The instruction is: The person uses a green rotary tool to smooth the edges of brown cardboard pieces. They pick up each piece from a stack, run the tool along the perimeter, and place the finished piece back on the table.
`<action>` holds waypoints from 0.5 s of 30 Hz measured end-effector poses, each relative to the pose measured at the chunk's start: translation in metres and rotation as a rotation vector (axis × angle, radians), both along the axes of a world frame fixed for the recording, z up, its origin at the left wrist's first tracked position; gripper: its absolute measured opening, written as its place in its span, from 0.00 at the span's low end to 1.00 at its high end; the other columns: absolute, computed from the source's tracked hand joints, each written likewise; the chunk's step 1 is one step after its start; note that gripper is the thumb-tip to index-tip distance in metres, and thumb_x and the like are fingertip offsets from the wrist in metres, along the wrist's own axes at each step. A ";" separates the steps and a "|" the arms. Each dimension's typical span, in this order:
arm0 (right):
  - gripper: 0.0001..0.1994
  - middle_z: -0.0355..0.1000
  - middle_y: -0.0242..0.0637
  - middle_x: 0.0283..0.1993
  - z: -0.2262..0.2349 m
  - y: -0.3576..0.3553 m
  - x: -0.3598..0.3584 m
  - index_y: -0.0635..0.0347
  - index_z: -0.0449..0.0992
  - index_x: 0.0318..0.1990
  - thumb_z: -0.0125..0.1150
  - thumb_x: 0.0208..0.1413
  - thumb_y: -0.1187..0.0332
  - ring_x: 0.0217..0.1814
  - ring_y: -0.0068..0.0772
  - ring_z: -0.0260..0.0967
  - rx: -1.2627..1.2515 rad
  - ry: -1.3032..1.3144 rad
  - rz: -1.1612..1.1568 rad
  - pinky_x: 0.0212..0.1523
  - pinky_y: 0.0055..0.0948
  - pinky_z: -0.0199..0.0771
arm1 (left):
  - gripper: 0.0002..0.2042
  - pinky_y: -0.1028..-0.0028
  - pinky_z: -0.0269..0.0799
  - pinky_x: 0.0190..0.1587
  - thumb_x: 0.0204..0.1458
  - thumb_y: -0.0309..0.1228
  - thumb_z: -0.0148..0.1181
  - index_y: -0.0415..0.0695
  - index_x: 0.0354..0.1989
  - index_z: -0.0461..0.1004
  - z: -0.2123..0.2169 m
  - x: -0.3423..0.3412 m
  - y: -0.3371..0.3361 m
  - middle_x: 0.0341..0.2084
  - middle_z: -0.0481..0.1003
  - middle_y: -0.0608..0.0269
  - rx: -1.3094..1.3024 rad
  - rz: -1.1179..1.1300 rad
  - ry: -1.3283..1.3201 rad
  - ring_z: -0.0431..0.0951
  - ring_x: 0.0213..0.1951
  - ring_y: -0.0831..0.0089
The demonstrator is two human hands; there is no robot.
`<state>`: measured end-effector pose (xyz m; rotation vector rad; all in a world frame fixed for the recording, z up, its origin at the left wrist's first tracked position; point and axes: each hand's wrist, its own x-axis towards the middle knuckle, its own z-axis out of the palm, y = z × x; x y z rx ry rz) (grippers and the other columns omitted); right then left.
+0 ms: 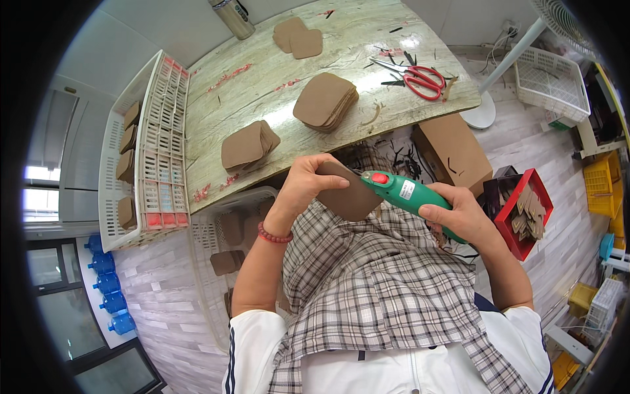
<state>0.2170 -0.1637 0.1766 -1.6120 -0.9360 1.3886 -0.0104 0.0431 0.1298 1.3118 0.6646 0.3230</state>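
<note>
In front of my chest, my left hand (pixel 308 186) pinches a brown flat piece with rounded corners (pixel 354 199), thumb on its face. My right hand (pixel 459 210) is wrapped round a green handheld power tool with a red button (pixel 410 195), perhaps an electric cutter. The tool's head meets the piece's right edge; its tip is too small to make out. Just beyond, on the table, sit a stack of similar brown pieces (pixel 321 100) and a second stack (pixel 246 144) to its left.
The marbled table (pixel 243 85) bears red-handled scissors (pixel 420 77), dark scraps, more brown pieces (pixel 300 38) and a metal flask (pixel 233 18). White crates (pixel 161 138) stand at left. Right are a cardboard box (pixel 453 151), a red box of offcuts (pixel 525 217) and a fan (pixel 518 52).
</note>
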 end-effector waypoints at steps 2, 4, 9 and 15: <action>0.20 0.71 0.30 0.29 0.002 0.002 -0.001 0.68 0.75 0.46 0.66 0.53 0.60 0.25 0.15 0.65 -0.005 0.009 0.005 0.25 0.19 0.67 | 0.08 0.81 0.70 0.35 0.41 0.19 0.67 0.39 0.31 0.78 0.005 0.003 -0.001 0.26 0.78 0.68 -0.009 -0.042 0.012 0.75 0.29 0.82; 0.20 0.70 0.29 0.28 0.004 0.007 -0.003 0.68 0.75 0.47 0.65 0.54 0.61 0.25 0.15 0.65 0.001 0.007 0.019 0.26 0.19 0.67 | 0.07 0.82 0.70 0.34 0.41 0.19 0.67 0.40 0.30 0.78 0.006 0.002 -0.001 0.25 0.78 0.69 -0.014 -0.063 0.023 0.75 0.29 0.83; 0.18 0.70 0.28 0.27 0.005 0.022 -0.013 0.67 0.74 0.48 0.63 0.55 0.63 0.24 0.15 0.65 0.037 0.001 0.070 0.26 0.19 0.68 | 0.11 0.83 0.70 0.35 0.39 0.16 0.67 0.40 0.32 0.78 0.013 -0.004 0.002 0.25 0.78 0.69 -0.059 -0.105 0.092 0.75 0.29 0.85; 0.19 0.70 0.29 0.29 -0.001 0.037 -0.027 0.68 0.75 0.47 0.65 0.54 0.62 0.25 0.15 0.64 0.067 0.040 0.089 0.26 0.19 0.68 | 0.15 0.82 0.69 0.41 0.37 0.16 0.68 0.40 0.36 0.76 0.016 -0.016 0.000 0.32 0.78 0.69 -0.069 -0.089 0.040 0.74 0.35 0.84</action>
